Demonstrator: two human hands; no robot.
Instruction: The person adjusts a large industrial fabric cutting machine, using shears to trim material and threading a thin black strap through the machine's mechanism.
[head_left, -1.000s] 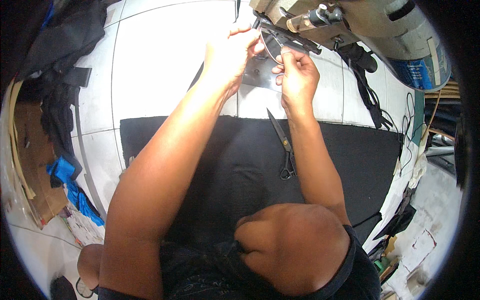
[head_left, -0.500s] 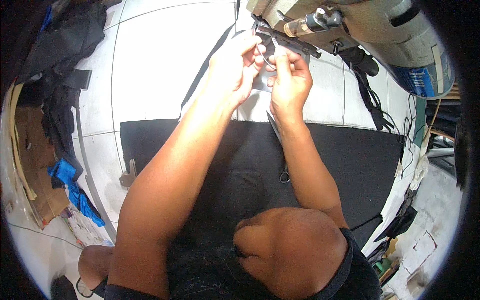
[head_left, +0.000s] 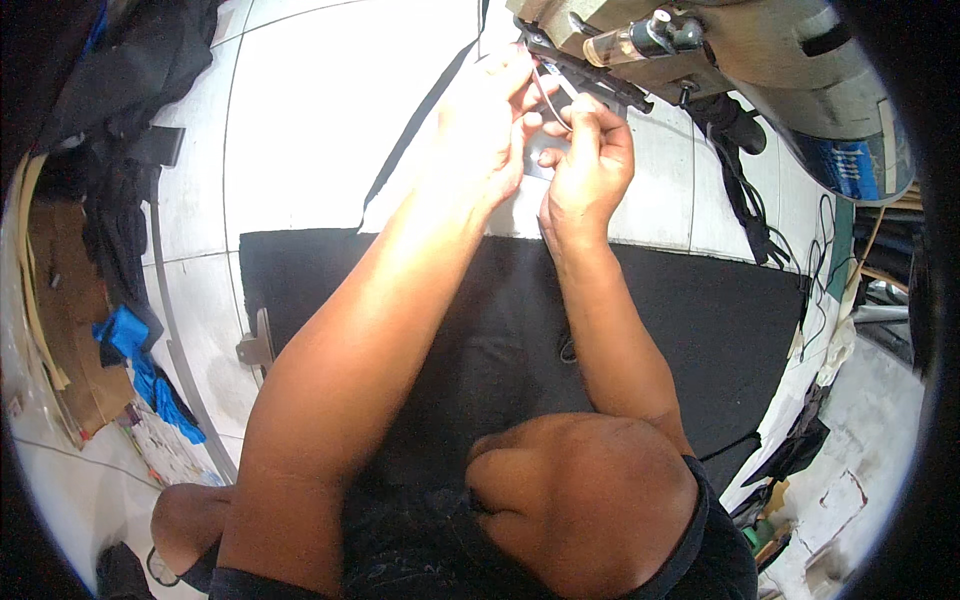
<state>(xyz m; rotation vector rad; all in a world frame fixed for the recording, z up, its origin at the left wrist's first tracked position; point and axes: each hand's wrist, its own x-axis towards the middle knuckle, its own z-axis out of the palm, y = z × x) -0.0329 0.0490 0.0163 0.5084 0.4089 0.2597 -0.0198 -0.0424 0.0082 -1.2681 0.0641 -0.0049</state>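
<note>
A thin strip (head_left: 544,102) is held bowed between both hands, just beside the industrial sewing machine (head_left: 765,85). One end is pinched in the fingertips of the left hand (head_left: 490,125), partly lost in glare; the other is gripped by the curled fingers of the right hand (head_left: 590,160). It is probably raised there so that its curve can be controlled under the bright light. The white tiled surface (head_left: 310,130) is partly covered by black cloth (head_left: 720,320), perhaps spread out to be within reach. The left side is crowded by dark fabric (head_left: 140,80), blue material (head_left: 150,375) and cardboard (head_left: 80,310).
</note>
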